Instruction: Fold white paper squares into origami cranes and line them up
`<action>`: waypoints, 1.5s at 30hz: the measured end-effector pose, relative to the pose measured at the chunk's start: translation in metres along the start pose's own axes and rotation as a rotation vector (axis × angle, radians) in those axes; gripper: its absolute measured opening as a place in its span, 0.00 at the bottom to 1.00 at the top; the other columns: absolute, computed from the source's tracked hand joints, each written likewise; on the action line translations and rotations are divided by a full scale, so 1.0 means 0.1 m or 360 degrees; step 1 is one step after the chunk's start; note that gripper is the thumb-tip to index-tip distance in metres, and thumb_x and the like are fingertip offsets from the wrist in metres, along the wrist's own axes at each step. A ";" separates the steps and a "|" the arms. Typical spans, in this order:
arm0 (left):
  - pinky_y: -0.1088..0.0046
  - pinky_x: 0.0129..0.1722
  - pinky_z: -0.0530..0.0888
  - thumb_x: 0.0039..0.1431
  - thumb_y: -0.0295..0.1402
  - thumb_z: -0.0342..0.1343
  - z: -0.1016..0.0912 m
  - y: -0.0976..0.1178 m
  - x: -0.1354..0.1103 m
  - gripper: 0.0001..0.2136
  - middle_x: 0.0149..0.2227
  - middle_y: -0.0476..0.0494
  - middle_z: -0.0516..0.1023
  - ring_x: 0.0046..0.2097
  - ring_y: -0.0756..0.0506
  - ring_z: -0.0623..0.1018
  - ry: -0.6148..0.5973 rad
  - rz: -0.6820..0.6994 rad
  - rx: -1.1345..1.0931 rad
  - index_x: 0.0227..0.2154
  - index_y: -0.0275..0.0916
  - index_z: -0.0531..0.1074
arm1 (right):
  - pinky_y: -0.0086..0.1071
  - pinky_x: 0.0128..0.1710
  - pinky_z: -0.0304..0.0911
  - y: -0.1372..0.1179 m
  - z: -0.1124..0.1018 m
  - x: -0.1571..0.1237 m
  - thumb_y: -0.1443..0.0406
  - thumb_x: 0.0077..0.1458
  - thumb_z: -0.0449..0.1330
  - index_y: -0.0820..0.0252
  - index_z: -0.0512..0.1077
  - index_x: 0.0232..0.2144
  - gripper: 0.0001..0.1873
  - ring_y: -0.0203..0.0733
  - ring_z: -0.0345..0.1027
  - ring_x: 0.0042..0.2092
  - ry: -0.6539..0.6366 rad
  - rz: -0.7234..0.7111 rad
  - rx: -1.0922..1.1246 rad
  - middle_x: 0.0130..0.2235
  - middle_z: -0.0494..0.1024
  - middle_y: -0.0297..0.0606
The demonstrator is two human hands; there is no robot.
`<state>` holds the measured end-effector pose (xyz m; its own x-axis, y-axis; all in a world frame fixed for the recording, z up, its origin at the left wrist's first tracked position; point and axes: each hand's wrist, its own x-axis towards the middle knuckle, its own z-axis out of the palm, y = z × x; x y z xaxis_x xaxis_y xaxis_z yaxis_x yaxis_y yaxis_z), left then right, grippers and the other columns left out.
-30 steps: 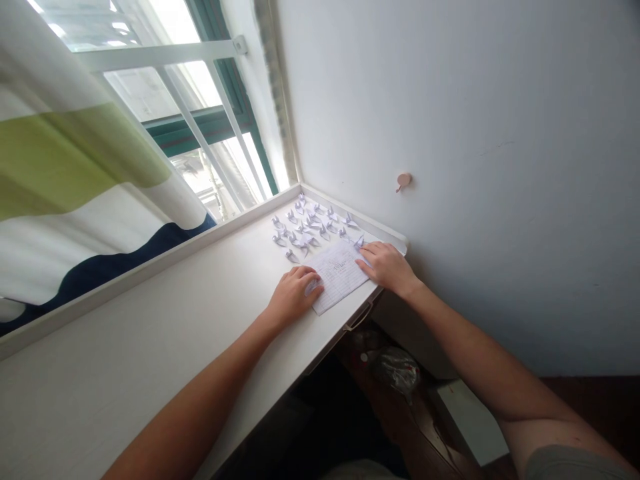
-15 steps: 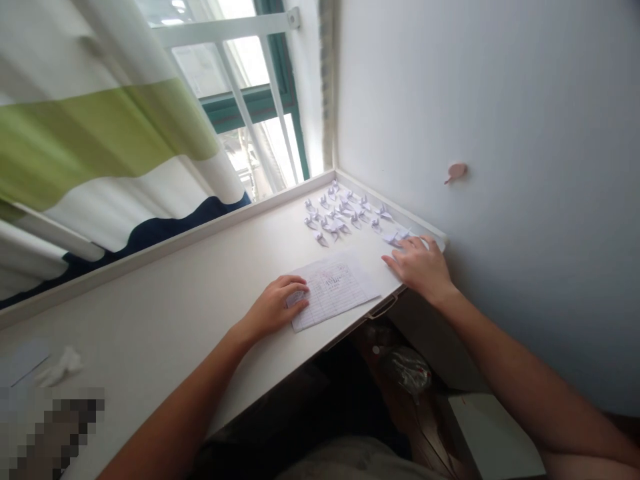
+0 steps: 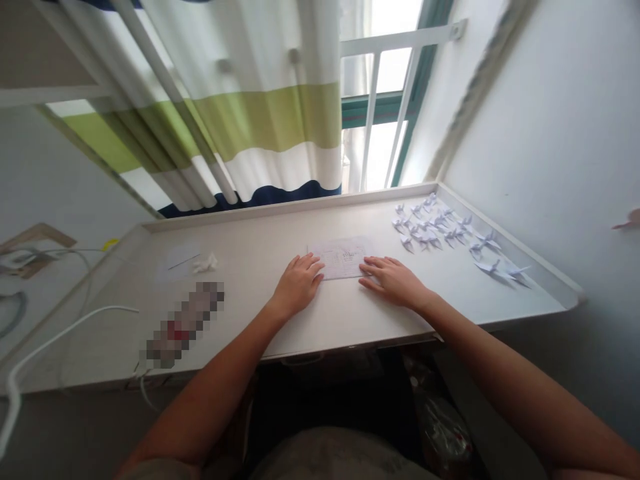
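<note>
A printed sheet of paper (image 3: 343, 256) lies flat in the middle of the white desk (image 3: 320, 320). My left hand (image 3: 297, 284) rests flat on the sheet's near left corner, fingers stretched out. My right hand (image 3: 393, 279) lies flat on its near right corner, fingers spread. Neither hand holds anything. Several small white folded paper cranes (image 3: 440, 228) stand grouped at the desk's far right, a hand's width beyond my right hand.
A crumpled bit of white paper (image 3: 206, 263) and a pale sheet (image 3: 176, 261) lie at the left. A white cable (image 3: 60, 323) runs over the desk's left end. A striped curtain (image 3: 240, 133) and window bars (image 3: 385, 113) stand behind. A wall (image 3: 550, 133) closes the right side.
The view has swung left. The sheet has slid left from beside the cranes toward the desk's middle, and my right hand has come off the desk's right end onto the sheet.
</note>
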<state>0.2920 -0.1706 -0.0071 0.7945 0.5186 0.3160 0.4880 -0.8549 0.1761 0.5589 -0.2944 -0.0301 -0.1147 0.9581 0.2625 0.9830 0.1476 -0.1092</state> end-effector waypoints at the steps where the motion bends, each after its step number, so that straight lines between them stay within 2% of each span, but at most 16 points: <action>1: 0.42 0.70 0.66 0.72 0.32 0.53 -0.09 -0.03 -0.12 0.14 0.62 0.32 0.79 0.69 0.33 0.73 0.0051 -0.0060 -0.0002 0.55 0.36 0.77 | 0.53 0.65 0.65 0.01 0.04 0.19 0.54 0.73 0.54 0.56 0.77 0.58 0.21 0.55 0.73 0.64 -0.0035 0.0018 -0.0016 0.65 0.76 0.50; 5: 0.43 0.71 0.66 0.72 0.32 0.54 -0.42 -0.16 -0.78 0.13 0.60 0.37 0.81 0.68 0.36 0.73 0.0354 -0.0251 -0.0081 0.54 0.40 0.76 | 0.57 0.71 0.56 0.00 0.21 0.98 0.53 0.72 0.54 0.57 0.74 0.62 0.24 0.58 0.64 0.71 -0.0182 0.0090 -0.0025 0.70 0.70 0.52; 8: 0.47 0.67 0.73 0.72 0.31 0.54 -0.64 -0.29 -1.38 0.10 0.55 0.39 0.83 0.64 0.38 0.77 0.0599 -0.0456 -0.0178 0.51 0.42 0.77 | 0.62 0.72 0.50 -0.28 0.37 1.59 0.55 0.72 0.53 0.60 0.71 0.65 0.27 0.61 0.58 0.74 -0.0108 0.0066 -0.0017 0.71 0.68 0.54; 10: 0.50 0.65 0.76 0.72 0.31 0.53 -0.77 -0.41 -1.76 0.10 0.54 0.39 0.84 0.62 0.39 0.80 0.0756 -0.0663 -0.0197 0.50 0.43 0.77 | 0.61 0.73 0.49 -0.68 0.46 2.01 0.56 0.71 0.54 0.61 0.71 0.66 0.27 0.60 0.61 0.72 -0.0073 -0.0154 0.0054 0.70 0.70 0.53; 13: 0.52 0.65 0.76 0.73 0.32 0.53 -0.93 -0.59 -2.23 0.09 0.53 0.40 0.85 0.61 0.40 0.81 0.0906 -0.0898 -0.0195 0.48 0.43 0.78 | 0.55 0.72 0.54 -1.54 0.57 2.65 0.58 0.72 0.54 0.62 0.73 0.64 0.25 0.57 0.67 0.69 -0.0146 -0.0498 0.0194 0.68 0.73 0.52; 17: 0.53 0.67 0.74 0.72 0.34 0.53 -1.07 -0.90 -2.54 0.12 0.59 0.38 0.82 0.63 0.39 0.79 0.0949 -0.1131 -0.0252 0.53 0.42 0.78 | 0.47 0.71 0.58 -2.68 0.77 3.42 0.59 0.73 0.53 0.64 0.71 0.67 0.26 0.53 0.66 0.70 -0.0317 -0.0732 0.0169 0.70 0.70 0.50; 19: 0.53 0.69 0.72 0.71 0.35 0.53 -1.10 -1.10 -2.56 0.16 0.63 0.35 0.79 0.66 0.39 0.77 0.0907 -0.1216 -0.0303 0.58 0.39 0.75 | 0.46 0.71 0.57 -3.08 0.90 3.71 0.61 0.72 0.54 0.64 0.70 0.68 0.26 0.53 0.65 0.70 -0.0378 -0.0793 0.0139 0.71 0.69 0.51; 22: 0.53 0.72 0.68 0.68 0.36 0.55 -1.13 -1.48 -2.47 0.23 0.69 0.31 0.71 0.70 0.37 0.71 0.0775 -0.1325 -0.0391 0.64 0.35 0.71 | 0.50 0.68 0.59 -3.39 1.06 3.97 0.62 0.70 0.57 0.65 0.70 0.66 0.26 0.57 0.68 0.68 -0.0477 -0.0834 0.0045 0.68 0.73 0.56; 24: 0.52 0.74 0.63 0.67 0.37 0.56 -1.14 -1.75 -2.37 0.27 0.71 0.29 0.67 0.73 0.36 0.67 0.0718 -0.1409 -0.0408 0.66 0.31 0.68 | 0.52 0.65 0.61 -3.45 1.11 4.05 0.62 0.71 0.57 0.64 0.75 0.62 0.22 0.59 0.74 0.62 -0.0514 -0.0862 -0.0024 0.61 0.79 0.56; 26: 0.53 0.75 0.61 0.67 0.37 0.56 -1.14 -2.01 -2.26 0.28 0.72 0.28 0.66 0.74 0.36 0.65 0.0606 -0.1447 -0.0423 0.66 0.29 0.68 | 0.50 0.63 0.61 -3.45 1.12 4.06 0.62 0.72 0.54 0.63 0.79 0.56 0.19 0.58 0.77 0.58 -0.0507 -0.0930 -0.0078 0.56 0.83 0.54; 29: 0.55 0.75 0.60 0.67 0.36 0.56 -1.12 -2.37 -2.11 0.29 0.72 0.28 0.66 0.75 0.36 0.64 0.0407 -0.1458 -0.0416 0.68 0.28 0.66 | 0.45 0.61 0.60 -3.43 1.11 4.04 0.64 0.73 0.53 0.63 0.80 0.50 0.17 0.55 0.77 0.56 -0.0491 -0.1065 -0.0129 0.54 0.84 0.52; 31: 0.55 0.75 0.59 0.67 0.35 0.56 -1.09 -2.55 -2.03 0.29 0.72 0.28 0.67 0.75 0.36 0.63 0.0348 -0.1463 -0.0351 0.68 0.29 0.66 | 0.43 0.61 0.59 -3.43 1.11 4.00 0.69 0.72 0.52 0.66 0.80 0.49 0.17 0.54 0.77 0.55 -0.0464 -0.1133 -0.0162 0.52 0.84 0.54; 35: 0.56 0.75 0.59 0.68 0.32 0.57 -1.07 -2.79 -1.92 0.29 0.72 0.26 0.66 0.75 0.35 0.63 0.0275 -0.1429 -0.0182 0.69 0.25 0.65 | 0.41 0.55 0.62 -3.45 1.11 3.95 0.76 0.68 0.51 0.72 0.79 0.46 0.16 0.53 0.79 0.47 -0.0279 -0.1398 -0.0360 0.45 0.85 0.59; 38: 0.56 0.74 0.61 0.69 0.29 0.55 -1.08 -2.92 -1.87 0.25 0.70 0.31 0.70 0.75 0.36 0.64 0.0254 -0.1259 -0.0047 0.67 0.29 0.69 | 0.40 0.56 0.62 -3.47 1.08 3.94 0.77 0.68 0.51 0.72 0.80 0.43 0.16 0.51 0.80 0.44 -0.0212 -0.1522 -0.0409 0.42 0.85 0.56; 42: 0.53 0.69 0.68 0.70 0.29 0.55 -1.18 -3.06 -1.79 0.14 0.61 0.37 0.81 0.67 0.36 0.75 0.0257 -0.1093 0.0069 0.53 0.38 0.82 | 0.41 0.58 0.61 -3.47 0.99 3.97 0.76 0.68 0.54 0.67 0.82 0.43 0.15 0.48 0.80 0.43 -0.0140 -0.1444 -0.0335 0.42 0.87 0.52; 45: 0.52 0.63 0.72 0.70 0.30 0.55 -1.33 -3.05 -1.70 0.11 0.52 0.37 0.86 0.59 0.35 0.80 0.0347 -0.1079 0.0179 0.45 0.39 0.84 | 0.41 0.57 0.61 -3.46 0.85 3.99 0.72 0.69 0.57 0.62 0.83 0.42 0.13 0.47 0.79 0.44 -0.0101 -0.1327 -0.0186 0.44 0.87 0.48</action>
<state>-0.0398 0.0001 0.0099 0.2190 0.9100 0.3520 0.8919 -0.3330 0.3059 0.1608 0.0572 0.0311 -0.8139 0.5590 0.1583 0.5808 0.7897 0.1974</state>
